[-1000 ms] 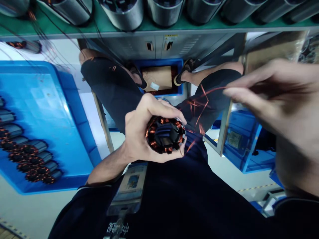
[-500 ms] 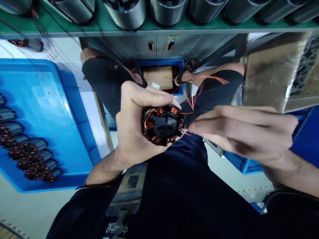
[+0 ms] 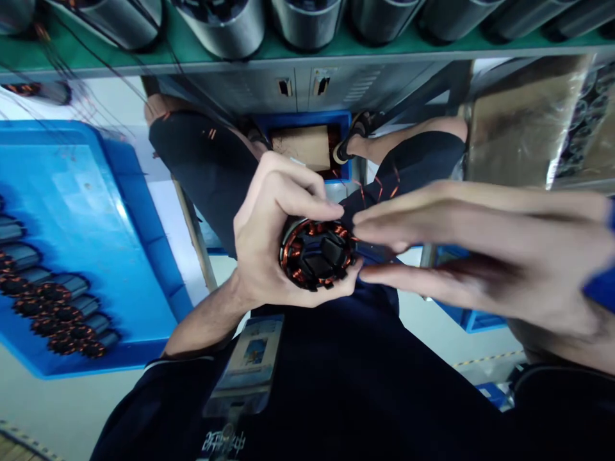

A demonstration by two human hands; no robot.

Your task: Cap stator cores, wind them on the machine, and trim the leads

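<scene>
Your left hand [image 3: 262, 221] grips stator [image 3: 318, 255] — hold it firm. Your right hand [image 3: 500, 256]: fingers parted beside it — don't scrape copper windings [image 3: 295, 248].

Nothing legible here: white lettering [image 3: 224, 442] sits blurred across the dark shirt [image 3: 346, 384], the badge [image 3: 243, 378] carries markings too faint to make out, and the small label [image 3: 325, 73] on the cabinet [image 3: 353, 96] defies reading.

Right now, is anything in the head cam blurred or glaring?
Head view: right hand smeared, likely motion blur; left hand and copper-wound core fairly sharp; glare on blue tray and plastic-wrapped box; metal cylinders along the top lean outward, probably lens distortion.
</scene>
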